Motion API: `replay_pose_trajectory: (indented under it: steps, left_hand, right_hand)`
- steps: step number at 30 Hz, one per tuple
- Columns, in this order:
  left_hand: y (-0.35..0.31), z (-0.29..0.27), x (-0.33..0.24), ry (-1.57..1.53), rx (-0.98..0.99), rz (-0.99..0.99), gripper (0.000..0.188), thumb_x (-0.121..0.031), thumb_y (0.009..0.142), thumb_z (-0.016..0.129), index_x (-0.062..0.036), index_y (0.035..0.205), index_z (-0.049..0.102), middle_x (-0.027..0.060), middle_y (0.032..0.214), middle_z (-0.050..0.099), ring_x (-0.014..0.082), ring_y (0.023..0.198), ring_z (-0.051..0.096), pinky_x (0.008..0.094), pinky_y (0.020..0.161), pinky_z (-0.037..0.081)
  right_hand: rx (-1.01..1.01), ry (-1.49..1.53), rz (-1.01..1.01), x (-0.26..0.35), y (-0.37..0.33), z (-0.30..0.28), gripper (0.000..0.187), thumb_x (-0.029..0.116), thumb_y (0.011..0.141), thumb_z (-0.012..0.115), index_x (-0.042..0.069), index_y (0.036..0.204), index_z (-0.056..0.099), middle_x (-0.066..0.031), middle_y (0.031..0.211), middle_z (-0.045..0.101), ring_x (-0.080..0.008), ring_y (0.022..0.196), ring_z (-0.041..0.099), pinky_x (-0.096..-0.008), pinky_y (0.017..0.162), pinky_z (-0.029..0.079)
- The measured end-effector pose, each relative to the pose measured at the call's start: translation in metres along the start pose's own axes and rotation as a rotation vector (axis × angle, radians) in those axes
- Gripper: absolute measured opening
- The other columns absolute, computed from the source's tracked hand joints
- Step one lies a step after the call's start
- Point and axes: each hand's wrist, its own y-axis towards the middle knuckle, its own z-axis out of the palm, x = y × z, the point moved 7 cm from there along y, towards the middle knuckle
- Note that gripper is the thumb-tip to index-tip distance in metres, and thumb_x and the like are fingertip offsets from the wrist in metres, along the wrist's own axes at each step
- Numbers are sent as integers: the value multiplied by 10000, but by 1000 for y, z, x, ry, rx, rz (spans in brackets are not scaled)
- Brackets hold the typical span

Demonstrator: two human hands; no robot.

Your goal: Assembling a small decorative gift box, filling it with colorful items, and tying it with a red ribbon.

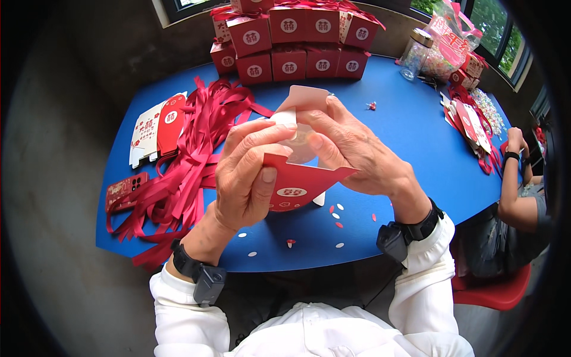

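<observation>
Left hand (239, 178) and right hand (364, 149) both pinch the open red box (304, 179), whose thin flaps (307, 97) may crease from hard pressing.

Looks to me like a small hand-packing workroom, though whether in a home or a shop I can't tell. A blue counter (410, 128) fills the middle, with red boxes (289, 56) stacked along its far edge, flat cartons (147, 128) and a heap of crimson ribbon (193, 157) at the left. Over by the windows (498, 38) there's a clear bag (446, 56) of bright small pieces. An open red carton (297, 178) is between one worker's left hand (247, 166) and right hand (363, 143); a second person (513, 196) sits at the right. The wall (113, 77) is plain grey.
</observation>
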Motion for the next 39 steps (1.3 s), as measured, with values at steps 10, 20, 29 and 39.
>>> replay_pose_trajectory:
  steps: [10,20,29,39]
  left_hand:
    - [0,-3,5,-22,-19,-155,300,-207,994,557,32,867,687,156,1198,622,326,1136,540,426,965,425]
    - [-2,-7,14,204,-28,-457,135,-86,853,703,41,819,676,151,1044,603,278,973,565,393,835,459]
    - [-4,-2,21,184,11,-516,230,-9,820,695,30,1038,630,160,1025,604,286,872,616,387,755,505]
    - [-1,-3,24,80,88,-500,274,-156,805,807,-40,1043,735,176,1120,596,299,967,654,388,810,546]
  right_hand:
    - [33,282,11,0,3,6,360,282,1049,456,82,1334,546,-179,1225,507,-334,1166,495,-443,1012,427]
    - [58,557,133,-9,-1,-11,272,266,1023,502,39,1144,590,-122,1084,580,-274,1058,564,-388,973,452]
    - [-118,245,49,-5,2,2,299,53,833,647,42,1127,594,-121,1066,591,-233,858,605,-359,806,516]
    - [-98,170,-35,-2,3,-8,355,-81,840,453,17,1175,519,-160,1097,576,-303,998,617,-397,858,522]
